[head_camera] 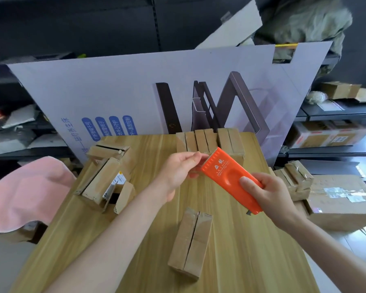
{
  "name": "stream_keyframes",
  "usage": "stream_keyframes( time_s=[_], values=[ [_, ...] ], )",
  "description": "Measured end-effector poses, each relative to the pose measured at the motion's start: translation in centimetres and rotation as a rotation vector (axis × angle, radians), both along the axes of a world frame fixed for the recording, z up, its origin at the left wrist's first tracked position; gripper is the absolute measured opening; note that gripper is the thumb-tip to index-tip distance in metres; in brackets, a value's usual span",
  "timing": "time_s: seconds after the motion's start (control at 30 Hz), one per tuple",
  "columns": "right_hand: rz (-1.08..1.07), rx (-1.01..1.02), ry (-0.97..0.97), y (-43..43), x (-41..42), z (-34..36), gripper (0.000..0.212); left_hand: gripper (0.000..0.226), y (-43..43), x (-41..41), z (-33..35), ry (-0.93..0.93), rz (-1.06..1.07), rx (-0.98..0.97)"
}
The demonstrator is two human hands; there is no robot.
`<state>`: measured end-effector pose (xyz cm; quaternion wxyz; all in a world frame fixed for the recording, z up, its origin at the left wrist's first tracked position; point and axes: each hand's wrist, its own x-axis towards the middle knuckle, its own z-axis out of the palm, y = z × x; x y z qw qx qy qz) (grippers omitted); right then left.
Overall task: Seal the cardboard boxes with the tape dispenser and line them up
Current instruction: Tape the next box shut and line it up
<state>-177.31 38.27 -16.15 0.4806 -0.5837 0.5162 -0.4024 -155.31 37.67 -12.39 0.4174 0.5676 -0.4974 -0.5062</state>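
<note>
Seen from the head camera, your right hand (268, 195) grips the rear end of the orange tape dispenser (228, 176), thumb laid across its top face. It holds the tool in the air above the wooden table (251, 261), with the toothed edge pointing away from you and toward your left hand (178, 172). That hand meets the toothed edge with thumb and fingertips pinched together against it; whether a strip of tape lies between them is too small to tell. Below and between your two forearms, nearer to you than either hand, one long cardboard box (190, 242) lies flat on the table, a dark gap running lengthwise between its top flaps. Just beyond your hands, at the table's far edge, a row of boxes (207, 140) stands side by side, the dispenser's tip overlapping the rightmost one in view. To the left of your left hand sits a loose heap of boxes (106, 176) with flaps standing open, one bearing a white label. Behind the row leans a large pale purple printed board (135, 92). Off the table, out past your right hand, several small boxes (294, 176) rest beside a big taped carton (342, 201). Far out past your left hand lies a pink cloth (23, 191), and dark shelves (325, 115) hold more cartons.
</note>
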Motion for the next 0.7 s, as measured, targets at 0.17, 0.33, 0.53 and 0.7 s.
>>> stream_keyframes(
  time_s=[0.17, 0.33, 0.53, 0.7],
  values=[
    [-0.010, -0.027, 0.031, 0.0, 0.1, 0.2, 0.013, 0.037, 0.0, -0.1, 0.2, -0.057, -0.037, 0.005],
    [-0.032, -0.039, 0.088, -0.3, 0.1, 0.3, 0.013, 0.042, -0.3, -0.6, 0.2, -0.209, -0.105, -0.026],
    [-0.022, -0.043, 0.091, -0.5, -0.1, -0.1, 0.012, 0.044, -0.9, -0.6, 0.1, -0.248, -0.142, 0.013],
    [0.017, -0.006, 0.029, -0.9, 0.0, 0.3, 0.015, 0.037, -1.6, 0.0, 0.1, 0.047, -0.045, 0.168]
  ],
)
